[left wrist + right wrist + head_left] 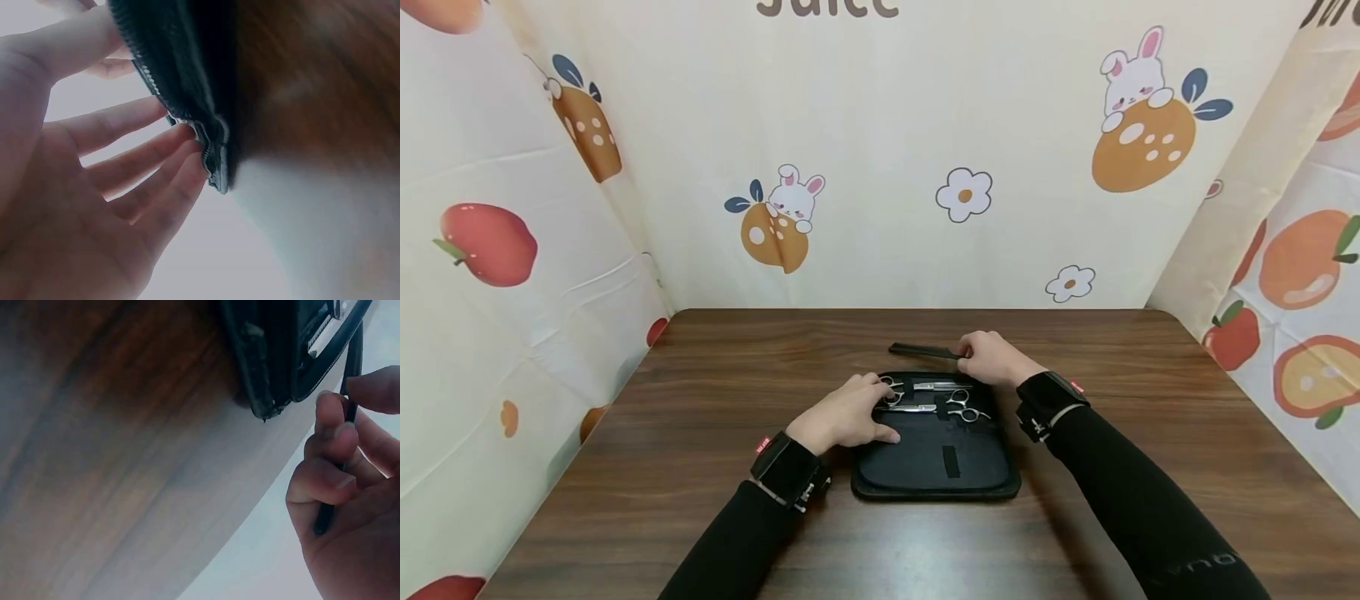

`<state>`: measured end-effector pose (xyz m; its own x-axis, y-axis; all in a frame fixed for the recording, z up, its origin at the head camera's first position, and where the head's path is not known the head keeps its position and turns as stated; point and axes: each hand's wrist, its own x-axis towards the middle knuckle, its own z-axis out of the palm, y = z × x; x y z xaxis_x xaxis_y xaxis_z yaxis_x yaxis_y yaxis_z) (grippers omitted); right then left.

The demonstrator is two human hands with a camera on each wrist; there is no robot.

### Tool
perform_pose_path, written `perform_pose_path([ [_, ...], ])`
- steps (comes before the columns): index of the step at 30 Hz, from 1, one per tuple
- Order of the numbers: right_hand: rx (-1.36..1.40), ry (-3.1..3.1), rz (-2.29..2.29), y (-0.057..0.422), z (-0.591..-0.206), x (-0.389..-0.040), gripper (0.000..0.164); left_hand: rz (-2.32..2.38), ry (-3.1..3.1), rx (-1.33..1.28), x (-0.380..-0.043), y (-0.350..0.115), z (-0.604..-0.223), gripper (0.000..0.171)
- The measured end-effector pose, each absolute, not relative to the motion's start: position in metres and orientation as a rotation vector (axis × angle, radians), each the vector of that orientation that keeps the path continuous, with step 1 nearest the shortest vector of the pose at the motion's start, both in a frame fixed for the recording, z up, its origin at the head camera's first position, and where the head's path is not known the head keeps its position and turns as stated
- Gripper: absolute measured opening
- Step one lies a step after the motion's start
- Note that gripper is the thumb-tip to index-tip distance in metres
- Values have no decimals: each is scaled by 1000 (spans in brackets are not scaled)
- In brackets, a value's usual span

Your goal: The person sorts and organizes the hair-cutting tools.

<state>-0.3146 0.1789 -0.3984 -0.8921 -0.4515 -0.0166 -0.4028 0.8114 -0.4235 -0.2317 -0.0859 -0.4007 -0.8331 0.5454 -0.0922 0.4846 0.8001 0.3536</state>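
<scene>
A black zip case (917,462) lies open on the table, with two pairs of silver scissors, an upper pair (936,386) and a lower pair (917,408), set across its far half. My left hand (846,412) is at the case's left side. In the left wrist view its extended fingers (134,156) touch the zipped edge. Beyond the far right corner, my right hand (992,358) grips one end of a slim black comb (922,351), which points left past the case's far edge. Curled fingers wrap the comb's thin handle (325,515) in the right wrist view.
The case sits on a dark wooden table (737,358). Behind the table hangs a pale printed curtain (880,125), and similar cloth (565,333) closes off both sides. A small black strap (951,461) lies on the case's near half.
</scene>
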Motion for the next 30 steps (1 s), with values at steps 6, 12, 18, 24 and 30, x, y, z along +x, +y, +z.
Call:
perform_pose_path([
  [6,-726,2892,-741,185,-397,-307,17,634,2871,913,-241,-87,-394,45],
  [12,-798,2833,-793,182,-392,-292,16,760,3008,1041,-248,-87,-387,36],
  [18,-989,2771,-818,169,-387,-274,15,679,3111,1112,-250,-86,-388,43],
  [24,-1119,2730,-811,158,-383,-255,12,618,3047,1141,-248,-87,-390,47],
  [30,-1192,2725,-825,153,-383,-240,7,622,2924,1185,-239,-87,-385,43],
])
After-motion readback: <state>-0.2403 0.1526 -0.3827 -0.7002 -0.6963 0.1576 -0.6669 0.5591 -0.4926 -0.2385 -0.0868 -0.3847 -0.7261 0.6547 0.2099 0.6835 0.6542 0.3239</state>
